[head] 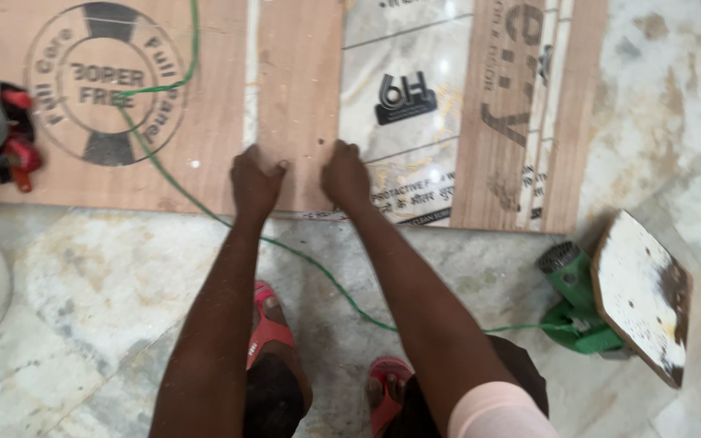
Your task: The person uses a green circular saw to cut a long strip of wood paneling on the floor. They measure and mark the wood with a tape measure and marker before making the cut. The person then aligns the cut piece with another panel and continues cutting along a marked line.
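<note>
Both hands press down on a narrow plywood strip point(298, 105) lying on the floor at 12 o'clock from the person's feet. Left hand point(255, 182) is curled into a loose fist, thumb on the strip's near left edge; right hand point(345, 174) is bunched knuckles-down on its near right edge, gripping nothing that I can tell. A wide plywood sheet point(83, 162) lies just beside the strip at 9 o'clock, a red-handled tool point(10, 134) resting on it. Green cable point(318, 272) runs under the forearms to a green power tool point(582, 304) at 4 o'clock. To hold the strip well, I judge, weight should stay even on both edges, cable kept off the wood
</note>
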